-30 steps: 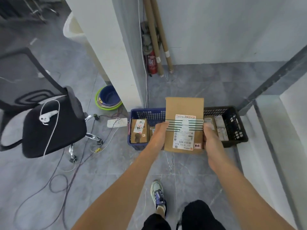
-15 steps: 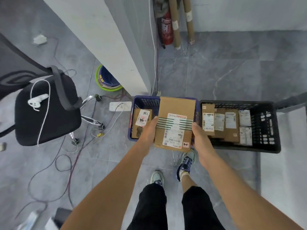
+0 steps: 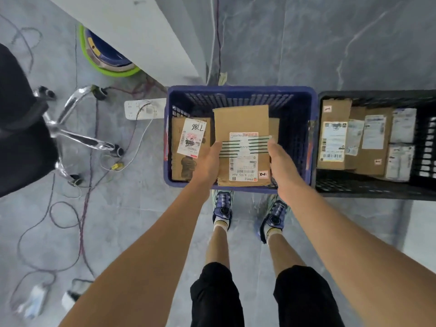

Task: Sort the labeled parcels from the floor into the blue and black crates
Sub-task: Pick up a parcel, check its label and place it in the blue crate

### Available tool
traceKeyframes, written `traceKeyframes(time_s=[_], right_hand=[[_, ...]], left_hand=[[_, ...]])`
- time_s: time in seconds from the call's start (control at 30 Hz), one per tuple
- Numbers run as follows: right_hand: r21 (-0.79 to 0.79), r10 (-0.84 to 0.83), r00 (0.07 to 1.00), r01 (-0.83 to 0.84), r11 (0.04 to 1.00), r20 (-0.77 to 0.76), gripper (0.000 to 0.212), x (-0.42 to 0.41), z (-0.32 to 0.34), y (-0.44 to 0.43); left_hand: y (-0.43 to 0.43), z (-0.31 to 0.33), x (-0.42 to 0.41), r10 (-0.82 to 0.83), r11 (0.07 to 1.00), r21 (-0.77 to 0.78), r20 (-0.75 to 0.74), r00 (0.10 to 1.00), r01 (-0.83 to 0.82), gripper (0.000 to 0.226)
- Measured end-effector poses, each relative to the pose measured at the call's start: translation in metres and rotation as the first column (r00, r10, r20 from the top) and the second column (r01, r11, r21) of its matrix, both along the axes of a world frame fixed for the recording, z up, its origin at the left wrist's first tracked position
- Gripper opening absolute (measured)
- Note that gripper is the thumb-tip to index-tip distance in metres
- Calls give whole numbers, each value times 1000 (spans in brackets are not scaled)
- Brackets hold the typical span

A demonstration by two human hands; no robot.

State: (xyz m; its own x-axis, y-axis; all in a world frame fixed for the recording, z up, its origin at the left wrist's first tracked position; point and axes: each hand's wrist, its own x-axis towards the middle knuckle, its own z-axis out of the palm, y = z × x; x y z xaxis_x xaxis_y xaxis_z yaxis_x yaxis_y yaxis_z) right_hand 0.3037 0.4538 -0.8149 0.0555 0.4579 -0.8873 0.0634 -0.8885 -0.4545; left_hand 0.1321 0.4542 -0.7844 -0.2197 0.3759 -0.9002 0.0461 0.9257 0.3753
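I am holding one cardboard parcel [image 3: 240, 121] with two hands. My left hand [image 3: 207, 159] is clamping its left edge and my right hand [image 3: 280, 161] is clamping its right edge. The fingers of both are curling round the sides and are mostly hidden beneath the box. The parcel is sitting label side up within the outline of the blue crate [image 3: 240, 90], showing one white label and one small red-and-white sticker. Whether it is resting on the contents below, I cannot tell. Two further items are lying in that crate: one labelled box [image 3: 180, 166] just left of my left hand, and one plain cardboard edge [image 3: 274, 128] showing past the held parcel's right side. The black crate [image 3: 377, 95] is standing just right of the blue one and is holding a row of labelled parcels [image 3: 332, 114]. I am counting at least five labels there, but overlap is preventing an exact parcel count. My two shoes [image 3: 223, 204] are standing just in front of the blue crate. To the left, one office chair [image 3: 21, 114], one white power strip [image 3: 144, 108] and one stack of basins [image 3: 106, 57] are sitting on the floor.
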Motion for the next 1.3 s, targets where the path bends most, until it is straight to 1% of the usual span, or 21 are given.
traceKeyframes(time_s=[0.07,0.1,0.17,0.2,0.27,0.33,0.4,0.43,0.5,0.57,0.67,0.73,0.77,0.83,0.87,1.07,1.13,1.23,1.3], right_hand=[[-45,-42,999,42,998,10,88,-6,-31,3],[-62,-55,998,55,997,-1,85,-11,-39,4],[-81,-84,996,83,993,-2,71,-19,-60,5],[-83,-96,995,96,992,-3,67,-22,-68,5],[-102,-99,995,100,990,13,67,-29,-83,2],[-87,-108,994,110,990,23,80,-31,-99,-1],[-87,-127,992,128,988,25,89,-32,-113,-3],[-96,-129,991,130,987,20,88,-34,-117,-4],[-100,-135,991,135,986,11,83,-35,-123,-8],[-86,-123,992,123,989,7,84,-33,-135,-14],[-80,-82,997,82,993,5,91,-32,-145,-16],[-81,-34,999,34,996,4,83,-37,-139,-12],[-80,-23,1000,23,997,7,77,-38,-137,-11],[-76,-28,1000,29,997,6,64,-38,-141,-11],[-74,-24,1000,25,997,8,60,-37,-145,-12],[-64,-2,1000,1,998,-6,52,-30,-150,-10],[-67,0,1000,-2,998,-17,56,-28,-152,-13],[-77,-36,999,33,996,-36,60,-25,-153,-20],[-92,-56,998,52,994,-42,63,-26,-150,-23]], left_hand=[[4,-28,-6,-27,999,-17,16,1000,27,72],[7,-35,-8,-42,999,-22,19,999,42,73],[12,-57,-14,-77,997,-32,10,997,77,75],[15,-65,-16,-95,995,-33,4,995,95,72],[17,-80,-17,-172,985,-20,-21,985,172,67],[17,-91,-15,-289,957,-9,-64,955,289,69],[12,-100,-12,-401,916,-46,-96,911,398,70],[7,-104,-11,-444,896,-60,-115,888,440,68],[0,-112,-14,-493,869,-33,-157,856,494,63],[-5,-117,-17,-482,871,1,-186,856,491,60],[-8,-121,-17,-474,875,3,-191,859,484,56],[-11,-124,-12,-477,874,5,-177,861,486,55],[-12,-127,-9,-475,877,-2,-148,868,480,55],[-15,-132,-5,-449,893,-13,-81,890,450,55],[-16,-134,-4,-440,898,-7,-73,895,441,54],[-22,-143,4,-489,866,47,-121,864,497,56],[-21,-142,9,-489,868,23,-132,862,496,54],[-19,-136,22,-493,870,-22,-115,863,493,60],[-16,-132,29,-473,881,-33,-115,874,472,61]])
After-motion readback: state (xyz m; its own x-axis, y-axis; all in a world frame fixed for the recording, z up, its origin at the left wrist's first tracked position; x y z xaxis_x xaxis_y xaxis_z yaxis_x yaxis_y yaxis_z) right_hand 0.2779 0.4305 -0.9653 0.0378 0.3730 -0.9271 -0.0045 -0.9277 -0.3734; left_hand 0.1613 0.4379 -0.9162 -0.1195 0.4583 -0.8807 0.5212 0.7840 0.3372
